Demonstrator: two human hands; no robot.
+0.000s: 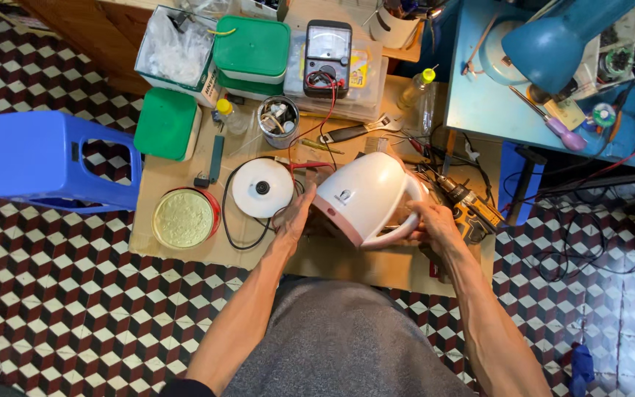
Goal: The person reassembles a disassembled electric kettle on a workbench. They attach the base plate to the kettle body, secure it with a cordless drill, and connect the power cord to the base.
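Note:
A white electric kettle (365, 192) lies tilted on its side above a sheet of cardboard (185, 254) on the floor. My right hand (429, 224) grips its handle. My left hand (295, 217) rests flat against the kettle's base end, fingers apart. Just left of my left hand sits the kettle's round white power base (262, 188) with its black cord looped around it.
A blue plastic stool (53, 158) lies at left. Green-lidded boxes (251, 51), an analogue multimeter (327, 55), a wrench (354, 131), a tin of parts (278, 121), a round yellow-filled tin (184, 218) and a cordless drill (468, 206) surround the kettle. A blue table (479, 110) with a lamp stands at right.

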